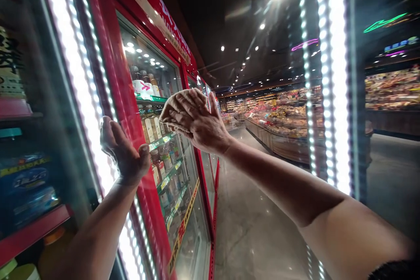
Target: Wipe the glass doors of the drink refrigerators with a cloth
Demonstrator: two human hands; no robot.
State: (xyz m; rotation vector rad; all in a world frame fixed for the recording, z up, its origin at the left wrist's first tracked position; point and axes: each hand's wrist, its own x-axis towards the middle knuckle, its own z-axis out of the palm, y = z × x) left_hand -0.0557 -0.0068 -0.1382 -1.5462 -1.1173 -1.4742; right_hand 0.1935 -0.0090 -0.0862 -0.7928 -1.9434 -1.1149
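My right hand (197, 124) presses a crumpled tan cloth (180, 106) flat against the glass door (183, 192) of a red drinks fridge, fingers stretched over the cloth. My left hand (123, 151) rests against the red door frame (131, 109) beside a lit LED strip (82, 74), fingers extended and thumb apart, holding nothing. Behind the glass, shelves carry bottled drinks (157, 166).
An open fridge section at left holds blue packs (26, 183) and bottles. A glass door edge with LED strips (331, 74) stands at right. A polished floor aisle (256, 218) runs ahead past produce display counters (282, 131).
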